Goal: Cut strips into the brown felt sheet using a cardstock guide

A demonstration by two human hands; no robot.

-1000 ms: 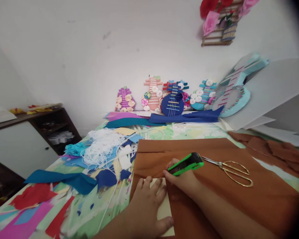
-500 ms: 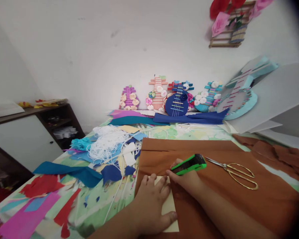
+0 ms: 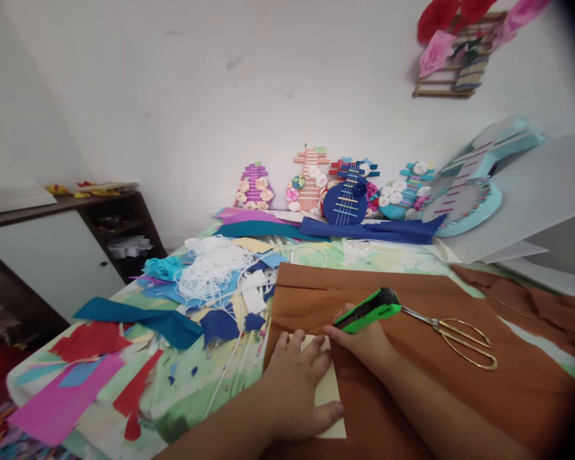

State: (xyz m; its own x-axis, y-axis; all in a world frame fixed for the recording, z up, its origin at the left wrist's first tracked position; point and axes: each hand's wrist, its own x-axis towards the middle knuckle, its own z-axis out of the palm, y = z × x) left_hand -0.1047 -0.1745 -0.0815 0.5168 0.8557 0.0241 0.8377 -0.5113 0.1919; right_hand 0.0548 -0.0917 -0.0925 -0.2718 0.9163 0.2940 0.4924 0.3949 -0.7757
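My left hand [image 3: 297, 386] lies flat with fingers spread, pressing a cream card [image 3: 333, 409] down on a large brown sheet [image 3: 412, 383]. Just past the card's upper right corner, my right hand [image 3: 364, 342] is closed around a green and black utility knife [image 3: 368, 311]. The knife's front end points down and left; its blade is hidden by my fingers. Scissors with gold handles [image 3: 460, 335] lie on the brown sheet to the right, their tips partly behind the knife.
White string [image 3: 213, 268] and blue, red and pink paper scraps [image 3: 67, 396] cover the table's left side. Several decorated paper lutes [image 3: 345, 198] stand along the wall. Brown strips [image 3: 531, 300] lie at the right. A cabinet [image 3: 52, 255] stands at the left.
The whole view has shifted slightly. Both hands keep their poses: the left flat on the card, the right gripping the utility knife, which tilts a little more upright.
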